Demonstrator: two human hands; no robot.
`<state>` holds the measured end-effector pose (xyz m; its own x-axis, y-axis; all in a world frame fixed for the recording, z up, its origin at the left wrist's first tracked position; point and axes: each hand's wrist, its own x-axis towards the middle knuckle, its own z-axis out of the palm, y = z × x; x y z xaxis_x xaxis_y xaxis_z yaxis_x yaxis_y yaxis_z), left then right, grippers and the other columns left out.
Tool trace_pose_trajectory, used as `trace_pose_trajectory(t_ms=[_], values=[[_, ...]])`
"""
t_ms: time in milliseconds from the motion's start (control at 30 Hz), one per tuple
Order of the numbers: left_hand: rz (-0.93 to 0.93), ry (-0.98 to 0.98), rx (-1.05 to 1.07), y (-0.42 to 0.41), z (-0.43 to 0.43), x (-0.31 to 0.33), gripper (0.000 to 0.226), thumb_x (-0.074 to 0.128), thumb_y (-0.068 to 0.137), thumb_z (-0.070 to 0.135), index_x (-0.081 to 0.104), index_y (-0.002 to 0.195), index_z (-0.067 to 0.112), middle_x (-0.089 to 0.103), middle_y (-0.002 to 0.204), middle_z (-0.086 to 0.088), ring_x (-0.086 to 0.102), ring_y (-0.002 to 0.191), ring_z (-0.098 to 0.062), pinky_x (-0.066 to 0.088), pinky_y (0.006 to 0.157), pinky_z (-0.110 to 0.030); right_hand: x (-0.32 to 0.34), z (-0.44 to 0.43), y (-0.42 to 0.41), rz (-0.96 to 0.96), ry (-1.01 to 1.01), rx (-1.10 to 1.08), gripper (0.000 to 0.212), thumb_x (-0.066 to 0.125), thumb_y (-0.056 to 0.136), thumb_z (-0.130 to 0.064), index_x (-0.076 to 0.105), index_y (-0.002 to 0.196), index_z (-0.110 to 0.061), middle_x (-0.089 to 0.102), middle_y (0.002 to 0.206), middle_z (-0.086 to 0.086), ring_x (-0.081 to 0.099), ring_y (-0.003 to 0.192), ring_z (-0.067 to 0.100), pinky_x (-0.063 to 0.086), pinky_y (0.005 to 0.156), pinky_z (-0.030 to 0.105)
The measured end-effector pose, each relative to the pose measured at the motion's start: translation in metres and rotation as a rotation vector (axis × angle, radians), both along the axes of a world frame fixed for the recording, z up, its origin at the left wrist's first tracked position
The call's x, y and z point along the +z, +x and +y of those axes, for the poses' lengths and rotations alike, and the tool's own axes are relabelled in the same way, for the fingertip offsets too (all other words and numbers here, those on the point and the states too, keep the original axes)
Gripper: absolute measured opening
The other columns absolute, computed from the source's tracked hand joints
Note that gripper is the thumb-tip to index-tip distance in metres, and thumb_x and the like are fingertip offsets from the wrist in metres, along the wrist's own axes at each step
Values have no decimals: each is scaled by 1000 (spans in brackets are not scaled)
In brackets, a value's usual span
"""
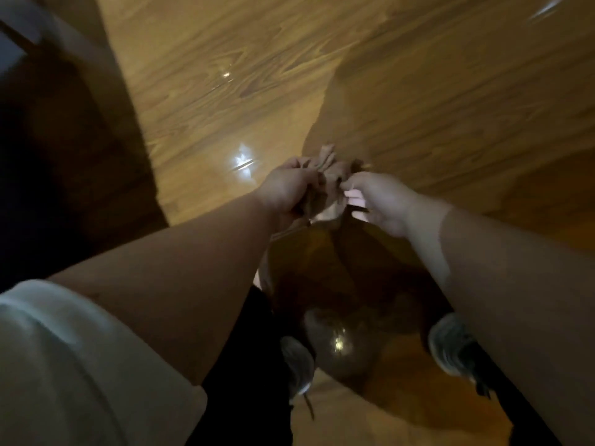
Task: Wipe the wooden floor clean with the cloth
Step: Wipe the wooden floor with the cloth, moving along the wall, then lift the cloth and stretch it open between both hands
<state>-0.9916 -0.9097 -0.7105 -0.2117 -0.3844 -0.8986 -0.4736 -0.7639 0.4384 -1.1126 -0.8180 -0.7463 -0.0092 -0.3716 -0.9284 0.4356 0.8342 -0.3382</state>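
Both hands are out in front of you, close together, with the cloth between them. Your left hand (289, 191) is clenched on the left side of the cloth (333, 175); fingers curled round it, back of the hand toward the camera. Your right hand (376, 201) pinches the right side; fingertips (352, 196) bent in against the fabric; neither hand is slack.

The cloth is a small brownish wad, crumpled; one bit sticks up above the knuckles, another hangs below the left hand. It sits wholly in your grip; it looks lifted off the wooden floor (225, 59), but the frame is blurred, so you can't confirm the gap.

The floor is glossy planks with heavy grain. There is one bright light reflection (241, 160) just left of the left hand and a second glint (339, 342) between your shoes. A broad shadow (434, 91) covers the right part of the floor and the patch under your forearms.

Your left shoe (297, 365) and right shoe (450, 346) are grey and set apart, both on the floor and lower in frame than the hands; a lace (309, 407) trails from the left one. Black trousers (244, 365) show beside the left shoe. A white short sleeve (64, 365) fills the bottom-left corner; both forearms are bare.

Dark wooden furniture (64, 140) runs along the left edge; too dim to tell what it is.
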Motion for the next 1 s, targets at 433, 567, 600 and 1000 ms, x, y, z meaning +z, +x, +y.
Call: trace_pose_trajectory(t_ms=[433, 567, 600, 1000], values=[[-84, -24, -180, 4, 102, 201, 23, 43, 97, 0, 57, 98, 18, 62, 82, -13, 58, 62, -19, 41, 47, -21, 191, 142, -10, -299, -68, -332, 35, 64, 86, -9, 63, 120, -11, 69, 110, 5, 67, 97, 18, 53, 64, 27], [-102, -56, -179, -19, 137, 248, 21, 50, 94, -3, 50, 102, 16, 67, 70, -9, 57, 48, -15, 44, 42, -23, 250, 188, -34, -338, -88, -464, 30, 69, 80, -20, 70, 110, -16, 70, 113, 7, 69, 95, 19, 57, 72, 32], [-124, -74, -221, -26, 148, 258, 23, 56, 92, -1, 50, 99, 21, 66, 71, -8, 58, 49, -14, 44, 43, -24, 267, 202, -38, -340, -74, -486, 28, 66, 85, -25, 69, 111, -16, 70, 113, 7, 67, 97, 20, 55, 77, 33], [139, -37, -813, -80, 234, 396, 51, 59, 81, -10, 66, 110, 31, 68, 99, -5, 65, 80, -17, 50, 61, -29, 412, 342, -53, -271, -246, -695, 18, 74, 72, -19, 78, 89, -16, 67, 82, 1, 59, 67, 8, 46, 59, 19]])
